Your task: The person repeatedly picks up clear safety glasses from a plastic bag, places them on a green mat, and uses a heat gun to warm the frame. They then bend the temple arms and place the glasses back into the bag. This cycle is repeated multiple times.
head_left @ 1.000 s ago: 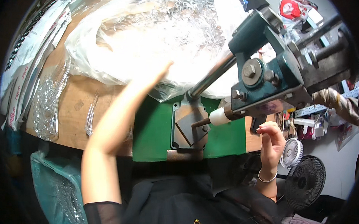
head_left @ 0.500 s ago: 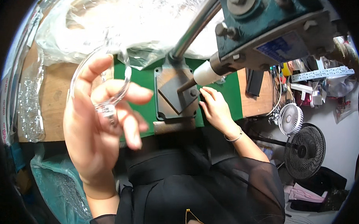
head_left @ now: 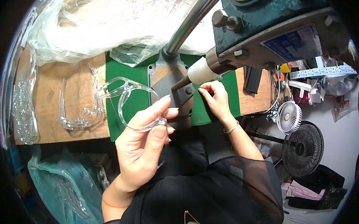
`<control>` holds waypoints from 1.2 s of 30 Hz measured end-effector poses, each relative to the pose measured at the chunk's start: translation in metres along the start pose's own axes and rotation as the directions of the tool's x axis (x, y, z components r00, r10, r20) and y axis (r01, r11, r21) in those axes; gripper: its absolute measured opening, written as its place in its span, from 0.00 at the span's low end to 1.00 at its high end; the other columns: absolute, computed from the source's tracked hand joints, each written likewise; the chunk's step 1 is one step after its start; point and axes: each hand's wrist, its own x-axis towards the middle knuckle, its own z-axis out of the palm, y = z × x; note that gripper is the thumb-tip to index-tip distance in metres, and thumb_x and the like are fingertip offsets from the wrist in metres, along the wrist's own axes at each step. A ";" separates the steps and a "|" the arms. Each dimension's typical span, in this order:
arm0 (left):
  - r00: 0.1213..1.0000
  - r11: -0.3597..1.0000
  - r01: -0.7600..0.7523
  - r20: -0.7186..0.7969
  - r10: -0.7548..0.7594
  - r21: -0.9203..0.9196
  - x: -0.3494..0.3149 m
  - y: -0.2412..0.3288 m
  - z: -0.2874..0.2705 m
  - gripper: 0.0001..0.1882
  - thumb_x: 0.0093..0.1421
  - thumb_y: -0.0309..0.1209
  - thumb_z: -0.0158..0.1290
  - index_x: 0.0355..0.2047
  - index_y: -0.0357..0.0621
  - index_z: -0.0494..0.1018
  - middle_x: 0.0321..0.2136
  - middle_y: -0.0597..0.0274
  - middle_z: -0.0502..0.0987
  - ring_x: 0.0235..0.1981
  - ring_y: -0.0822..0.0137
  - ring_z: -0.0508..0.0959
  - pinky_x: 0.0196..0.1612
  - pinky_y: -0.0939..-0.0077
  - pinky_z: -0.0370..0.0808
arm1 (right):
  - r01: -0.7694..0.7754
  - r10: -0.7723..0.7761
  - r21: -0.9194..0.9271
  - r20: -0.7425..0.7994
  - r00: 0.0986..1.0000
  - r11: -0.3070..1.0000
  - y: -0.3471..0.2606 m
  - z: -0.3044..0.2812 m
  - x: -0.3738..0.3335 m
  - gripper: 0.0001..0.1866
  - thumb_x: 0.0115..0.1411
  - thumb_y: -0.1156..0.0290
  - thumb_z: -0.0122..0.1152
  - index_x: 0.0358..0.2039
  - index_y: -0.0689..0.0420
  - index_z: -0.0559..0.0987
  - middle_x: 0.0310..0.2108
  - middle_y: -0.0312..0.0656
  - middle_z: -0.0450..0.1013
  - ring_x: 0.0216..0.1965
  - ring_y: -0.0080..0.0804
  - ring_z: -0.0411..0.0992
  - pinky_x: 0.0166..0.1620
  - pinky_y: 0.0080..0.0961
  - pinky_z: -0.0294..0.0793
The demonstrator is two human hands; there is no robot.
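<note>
My left hand (head_left: 139, 149) grips a clear plastic eyeglass frame (head_left: 127, 88) by one rim, between thumb and fingers. The frame is tilted above the green mat (head_left: 114, 67), left of the bench press (head_left: 203, 71). Under the press's rod lies a dark flat plate (head_left: 168, 88) with a bolt at its right. My right hand (head_left: 218, 100) rests by the right edge of the press base, thumb and forefinger pinched together. Whatever lies between those fingertips is too small to make out. Several clear frames (head_left: 83, 119) lie stacked on the wood to the left.
A large clear plastic bag (head_left: 66, 41) covers the back of the table. Bagged clear pieces (head_left: 26, 113) lie at the far left, with a teal bag (head_left: 63, 187) below. The press head (head_left: 271, 33) overhangs the upper right. Two fans (head_left: 289, 118) stand at the right.
My left hand has moved right, toward the press, and turned, bringing the eyeglass frame over the mat. The stacked frames now show. My right hand stays by the base, its fingertips now closer together.
</note>
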 end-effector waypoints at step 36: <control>0.789 0.700 0.606 0.394 -0.471 -0.377 0.002 0.000 0.009 0.37 0.51 0.14 0.51 0.60 0.36 0.48 0.27 0.60 0.73 0.29 0.67 0.78 0.35 0.80 0.76 | 0.436 -0.567 0.428 0.247 0.786 0.792 -0.143 -0.058 0.007 0.07 0.44 0.75 0.65 0.25 0.56 0.75 0.24 0.35 0.71 0.26 0.30 0.68 0.30 0.23 0.69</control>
